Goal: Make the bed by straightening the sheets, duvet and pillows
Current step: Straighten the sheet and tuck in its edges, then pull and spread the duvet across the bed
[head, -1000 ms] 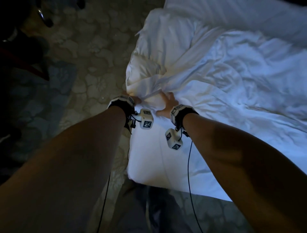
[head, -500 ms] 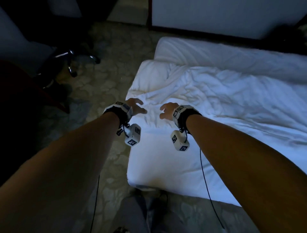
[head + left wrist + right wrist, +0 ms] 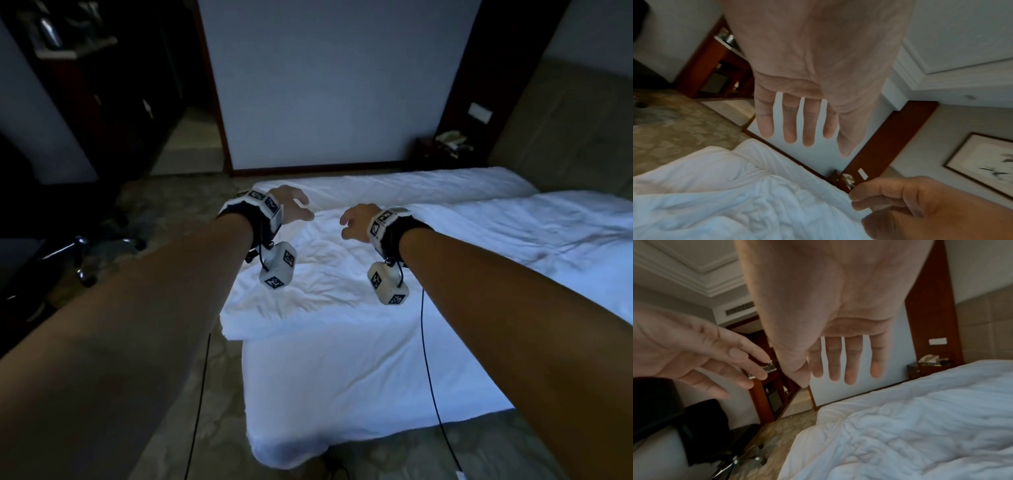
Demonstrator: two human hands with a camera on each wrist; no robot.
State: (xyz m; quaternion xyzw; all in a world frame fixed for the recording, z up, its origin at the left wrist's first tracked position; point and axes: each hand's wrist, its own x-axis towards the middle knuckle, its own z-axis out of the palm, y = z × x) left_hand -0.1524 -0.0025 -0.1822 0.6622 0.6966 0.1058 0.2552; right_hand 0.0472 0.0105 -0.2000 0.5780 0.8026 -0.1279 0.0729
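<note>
White duvet [image 3: 342, 274] lies rumpled across the bed [image 3: 342, 394], its corner bunched at the near-left edge and overhanging the mattress side a little. Sheet below it toward us looks flat. We can't pick out pillows in any view.

Our left hand [image 3: 291, 209] hangs in the air above the duvet's left corner, not touching it. Left wrist view: fingers [image 3: 789, 123] straight and slightly spread, thumb out, nothing held.

Our right hand [image 3: 356, 221] hovers beside it, clear of the fabric. Right wrist view: fingers [image 3: 853, 360] straight, small gaps between them, nothing held.

Both hands are near each other, palms down, a gap between them.

Wrist bands with marker cubes sit on both wrists; cables drop to the floor.

Carpet [image 3: 164, 219] left of the bed, swivel chair base [image 3: 85, 253] on it. Nightstand [image 3: 445, 147] at the far wall, with small items on top that we can't identify.
</note>
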